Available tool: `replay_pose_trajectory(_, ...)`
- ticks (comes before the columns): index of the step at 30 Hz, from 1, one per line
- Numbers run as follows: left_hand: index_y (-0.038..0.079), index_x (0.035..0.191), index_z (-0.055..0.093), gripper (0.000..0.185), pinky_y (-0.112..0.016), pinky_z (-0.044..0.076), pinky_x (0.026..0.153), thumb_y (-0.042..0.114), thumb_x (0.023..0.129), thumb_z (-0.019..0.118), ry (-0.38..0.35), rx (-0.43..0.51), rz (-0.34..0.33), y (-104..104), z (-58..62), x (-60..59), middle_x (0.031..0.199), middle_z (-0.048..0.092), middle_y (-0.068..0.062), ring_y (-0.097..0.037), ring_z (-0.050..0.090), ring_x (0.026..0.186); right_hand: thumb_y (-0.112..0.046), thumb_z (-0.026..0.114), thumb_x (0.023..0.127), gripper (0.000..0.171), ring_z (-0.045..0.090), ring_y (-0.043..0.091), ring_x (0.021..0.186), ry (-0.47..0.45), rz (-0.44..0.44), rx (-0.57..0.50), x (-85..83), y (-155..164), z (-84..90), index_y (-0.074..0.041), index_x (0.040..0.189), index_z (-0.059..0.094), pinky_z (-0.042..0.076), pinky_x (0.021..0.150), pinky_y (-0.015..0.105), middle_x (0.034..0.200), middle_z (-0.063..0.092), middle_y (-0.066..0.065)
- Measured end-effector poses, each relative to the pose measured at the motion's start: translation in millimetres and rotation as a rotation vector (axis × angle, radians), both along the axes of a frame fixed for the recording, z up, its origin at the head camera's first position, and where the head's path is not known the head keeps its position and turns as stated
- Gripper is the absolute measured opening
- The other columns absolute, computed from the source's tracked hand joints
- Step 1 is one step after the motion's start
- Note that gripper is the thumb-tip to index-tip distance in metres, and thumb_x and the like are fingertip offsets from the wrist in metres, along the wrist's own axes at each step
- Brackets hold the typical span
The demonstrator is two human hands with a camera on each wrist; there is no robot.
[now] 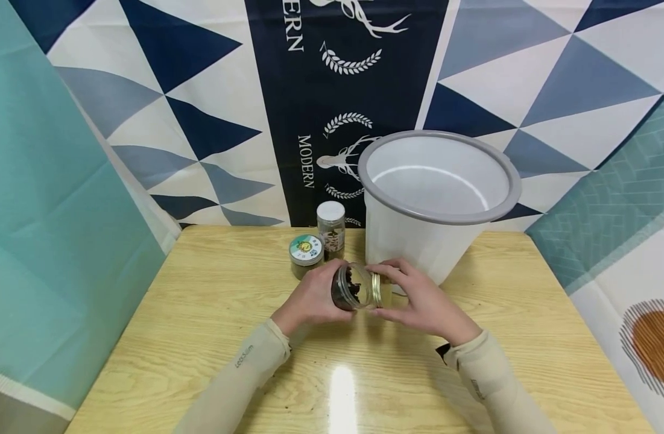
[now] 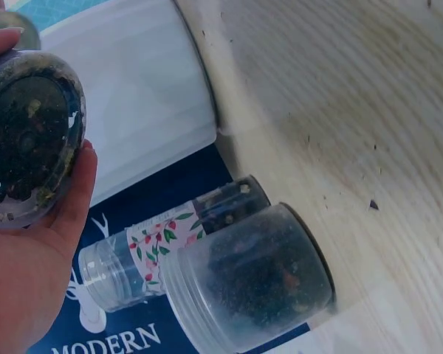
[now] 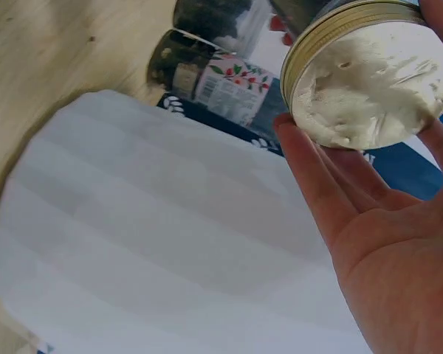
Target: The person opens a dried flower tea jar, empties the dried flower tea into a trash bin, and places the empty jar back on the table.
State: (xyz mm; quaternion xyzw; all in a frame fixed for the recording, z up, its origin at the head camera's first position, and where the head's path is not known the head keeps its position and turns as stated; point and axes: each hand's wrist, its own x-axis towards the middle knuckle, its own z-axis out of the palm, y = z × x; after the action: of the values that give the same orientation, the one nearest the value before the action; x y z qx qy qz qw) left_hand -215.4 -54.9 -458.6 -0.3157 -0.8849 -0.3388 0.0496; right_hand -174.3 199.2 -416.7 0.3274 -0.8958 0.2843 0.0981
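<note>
My left hand (image 1: 316, 294) grips a clear jar (image 1: 339, 290) tipped on its side, with dark dried bits inside; the left wrist view shows the round base of this jar (image 2: 31, 140). Facing the jar's mouth is a gold screw lid (image 1: 381, 292), held at its rim by my right hand (image 1: 421, 298). Whether lid and jar touch, I cannot tell. The right wrist view has the lid's pale, scuffed top (image 3: 376, 88) between thumb and fingers. Just beyond the left hand stand a squat jar with a white-and-green label on top (image 1: 306, 253) and a taller white-capped jar (image 1: 331, 226).
A tall white bin (image 1: 418, 241) with a grey rim stands behind the right hand, close to the patterned backdrop cloth (image 1: 201, 108). Several dark crumbs lie on the wooden table (image 1: 201, 337), and teal cloth (image 1: 66, 211) hangs along the left side.
</note>
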Motion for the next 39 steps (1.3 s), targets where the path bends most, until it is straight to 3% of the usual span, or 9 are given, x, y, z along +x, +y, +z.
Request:
replay_pose_trajectory(7, 0.008, 0.133, 0.058, 0.086, -0.039, 0.056, 0.101, 0.032, 0.059, 0.094, 0.032, 0.013, 0.025, -12.7, 3.8, -3.0, 0.123, 0.067, -0.005, -0.020, 0.066, 0.113, -0.012, 0.094, 0.065, 0.092, 0.063, 0.026, 0.105, -0.071, -0.013, 0.088, 3.0, 9.9, -14.3, -0.016, 0.146, 0.053, 0.061, 0.084, 0.042, 0.132, 0.051, 0.012)
replay_pose_trajectory(12, 0.008, 0.135, 0.056, 0.087, -0.041, 0.055, 0.103, 0.032, 0.061, 0.095, 0.023, 0.005, 0.026, -19.4, 6.0, -4.3, 0.128, 0.066, -0.008, -0.022, 0.064, 0.118, 0.000, 0.092, 0.058, 0.090, 0.065, 0.030, 0.103, -0.118, 0.008, 0.126, 4.4, 17.5, -30.8, -0.013, 0.140, 0.057, 0.063, 0.081, 0.039, 0.134, 0.048, 0.014)
replay_pose_trajectory(19, 0.009, 0.134, 0.057, 0.087, -0.041, 0.057, 0.101, 0.029, 0.059, 0.096, 0.036, -0.004, 0.016, -30.6, 15.4, -3.8, 0.126, 0.067, -0.006, -0.021, 0.066, 0.115, -0.011, 0.096, 0.062, 0.086, 0.063, 0.035, 0.111, -0.272, 0.002, 0.132, 8.9, 27.2, -60.1, -0.010, 0.139, 0.058, 0.059, 0.092, 0.051, 0.134, 0.047, 0.016)
replay_pose_trajectory(23, 0.008, 0.134, 0.056, 0.088, -0.042, 0.057, 0.100, 0.029, 0.058, 0.096, 0.061, 0.005, 0.022, -33.2, 20.8, -5.4, 0.125, 0.067, -0.006, -0.023, 0.066, 0.114, -0.010, 0.096, 0.062, 0.087, 0.062, 0.034, 0.112, -0.226, -0.030, 0.109, 7.6, 31.9, -67.8, -0.006, 0.141, 0.058, 0.058, 0.093, 0.053, 0.133, 0.049, 0.016)
replay_pose_trajectory(28, 0.008, 0.136, 0.056, 0.090, -0.043, 0.057, 0.101, 0.028, 0.058, 0.097, 0.058, 0.010, 0.032, -36.4, 20.9, -5.2, 0.127, 0.067, -0.007, -0.024, 0.066, 0.116, -0.009, 0.093, 0.060, 0.085, 0.064, 0.029, 0.107, -0.145, -0.055, 0.180, 4.0, 33.2, -75.7, 0.000, 0.138, 0.061, 0.059, 0.089, 0.047, 0.128, 0.053, 0.016)
replay_pose_trajectory(39, 0.009, 0.136, 0.055, 0.090, -0.043, 0.057, 0.100, 0.030, 0.059, 0.097, 0.047, 0.047, 0.027, -35.0, 20.5, -3.8, 0.127, 0.067, -0.005, -0.022, 0.066, 0.115, -0.013, 0.094, 0.063, 0.085, 0.064, 0.027, 0.106, -0.137, -0.088, 0.263, 1.5, 36.0, -78.6, 0.003, 0.139, 0.060, 0.058, 0.090, 0.046, 0.127, 0.056, 0.017)
